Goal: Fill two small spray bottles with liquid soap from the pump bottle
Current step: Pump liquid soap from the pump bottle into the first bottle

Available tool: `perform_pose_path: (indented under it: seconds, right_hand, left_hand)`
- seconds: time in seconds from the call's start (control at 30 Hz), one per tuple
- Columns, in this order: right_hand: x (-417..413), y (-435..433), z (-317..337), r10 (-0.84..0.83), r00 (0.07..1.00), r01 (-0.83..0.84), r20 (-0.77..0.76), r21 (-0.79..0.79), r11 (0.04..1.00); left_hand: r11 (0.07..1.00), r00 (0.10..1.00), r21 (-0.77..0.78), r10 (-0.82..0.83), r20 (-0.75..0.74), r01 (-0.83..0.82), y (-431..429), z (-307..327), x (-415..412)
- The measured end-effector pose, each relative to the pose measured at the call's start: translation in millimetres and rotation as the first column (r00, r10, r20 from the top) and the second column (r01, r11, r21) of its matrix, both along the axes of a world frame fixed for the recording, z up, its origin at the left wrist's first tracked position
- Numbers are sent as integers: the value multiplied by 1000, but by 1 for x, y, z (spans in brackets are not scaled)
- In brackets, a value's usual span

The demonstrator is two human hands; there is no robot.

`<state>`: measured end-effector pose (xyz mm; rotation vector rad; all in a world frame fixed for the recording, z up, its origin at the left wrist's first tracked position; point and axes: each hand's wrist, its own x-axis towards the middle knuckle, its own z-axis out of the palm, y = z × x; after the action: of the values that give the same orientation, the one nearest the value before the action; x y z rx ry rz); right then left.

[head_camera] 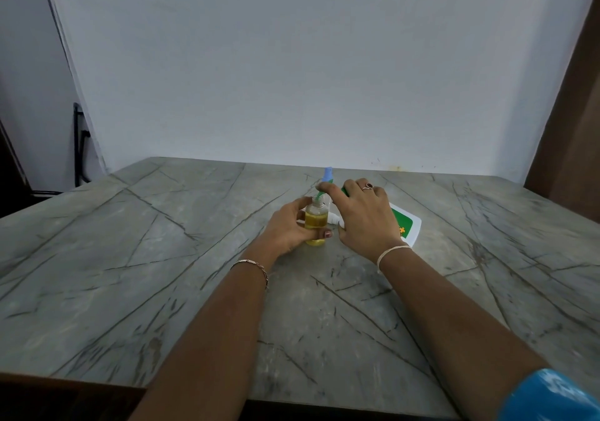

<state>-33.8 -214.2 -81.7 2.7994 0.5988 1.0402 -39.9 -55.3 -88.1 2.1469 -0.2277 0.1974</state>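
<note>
While the left hand [289, 229] curls its fingers and thumb round a small spray bottle [315, 219], that bottle stands upright on the table [162, 258], its mouth uncapped and yellow liquid filling most of it. Just right of it, the right hand [363, 219] lies over the pump bottle [407, 226]. The pump bottle's white body with a green label sticks out from under the palm on the little-finger side, leaning low; how far it is tipped cannot be told. The index finger stretches along the green spout [321, 196], the other fingers curl over the pump head and the thumb tucks beneath, so this hand is clamped on the pump bottle. The spout's tip sits right at the spray bottle's mouth. Beyond the right index fingertip a blue top [328, 174] pokes up; what it belongs to is hidden. A ring [368, 186] shows on the right hand, a chain bracelet [256, 266] on the left wrist, and a pale thread band [389, 252] on the right wrist.
</note>
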Motion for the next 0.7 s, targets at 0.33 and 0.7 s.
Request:
perform_pose_path:
  seconds: [0.33,0.7]
  right_hand:
    - [-1,-3,1,0,1000,0,-20,-5,1000]
    - [-1,-4,0,5,1000,-5,1,-29,1000]
  left_hand:
    - [1000,1000,-7,-8,4,8,-1,0,-1]
    - [1000,1000,-18,-1,-2,1,0,0,-1]
